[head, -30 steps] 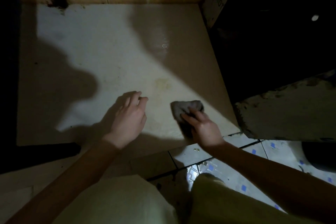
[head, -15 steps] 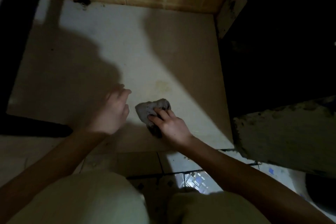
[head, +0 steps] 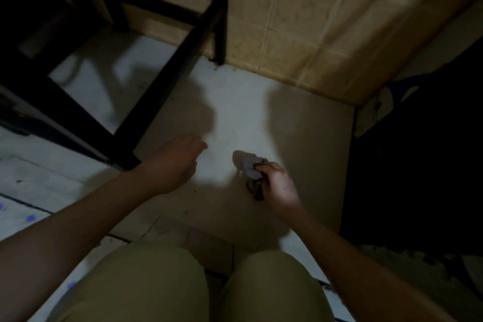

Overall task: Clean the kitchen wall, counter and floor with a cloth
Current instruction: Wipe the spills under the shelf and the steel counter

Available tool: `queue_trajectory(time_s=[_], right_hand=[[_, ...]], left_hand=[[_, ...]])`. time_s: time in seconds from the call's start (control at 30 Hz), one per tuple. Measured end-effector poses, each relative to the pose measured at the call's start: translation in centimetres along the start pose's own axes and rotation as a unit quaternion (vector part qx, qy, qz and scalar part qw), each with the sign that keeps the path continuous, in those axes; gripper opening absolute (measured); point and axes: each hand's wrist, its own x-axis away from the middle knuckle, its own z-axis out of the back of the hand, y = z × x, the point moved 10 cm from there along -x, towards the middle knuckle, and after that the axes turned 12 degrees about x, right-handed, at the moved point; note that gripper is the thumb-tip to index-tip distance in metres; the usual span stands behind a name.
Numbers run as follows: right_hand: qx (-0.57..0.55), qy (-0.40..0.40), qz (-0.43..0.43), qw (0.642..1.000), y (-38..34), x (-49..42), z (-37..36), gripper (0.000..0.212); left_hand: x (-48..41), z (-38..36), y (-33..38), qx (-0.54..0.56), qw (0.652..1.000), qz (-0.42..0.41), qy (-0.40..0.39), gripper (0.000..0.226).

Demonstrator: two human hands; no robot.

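Observation:
A small crumpled grey cloth point(head: 249, 166) lies on the pale floor tile point(head: 300, 138), near the middle of the view. My right hand point(head: 277, 183) is closed on its near end, with a dark corner of cloth hanging below the fingers. My left hand point(head: 175, 159) rests on the floor to the left of the cloth, fingers curled, holding nothing. The beige tiled wall point(head: 300, 21) rises at the back. Both knees in light trousers fill the bottom of the view.
A black furniture frame point(head: 167, 78) with legs and crossbars stands at the left and back left. A dark unit point(head: 418, 151) closes off the right side. Patterned floor tiles with blue dots point(head: 23, 214) lie at the near left.
My right hand has gone from pressing the cloth flat to gripping its end. The view has tilted up and swung left, showing more wall and the black frame.

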Motion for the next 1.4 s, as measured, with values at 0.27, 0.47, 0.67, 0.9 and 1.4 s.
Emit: queue_trajectory(time_s=[0.27, 0.47, 0.67, 0.9, 1.4], right_hand=[[-0.026, 0.049, 0.043, 0.998, -4.6, -0.4, 4.8, 0.042], [-0.021, 0.103, -0.014, 0.994, -4.0, -1.2, 8.4, 0.044], [-0.028, 0.123, -0.081, 0.989, -5.6, 1.6, 15.8, 0.041], [-0.009, 0.121, -0.085, 0.989, -12.0, 3.7, 25.4, 0.039], [0.013, 0.112, -0.083, 0.99, -25.4, 9.9, 49.2, 0.045]], left_hand=[[0.7, 4.3, 2.3, -0.082, 0.996, 0.028, -0.018, 0.034], [-4.5, 7.4, 3.1, -0.05, 0.998, 0.03, 0.012, 0.039], [-4.9, 12.5, 7.8, -0.038, 0.999, 0.025, -0.016, 0.046], [-2.9, 20.8, 15.7, -0.006, 1.0, -0.014, -0.001, 0.041], [2.7, 45.1, 26.1, -0.069, 0.997, 0.039, 0.0, 0.04]])
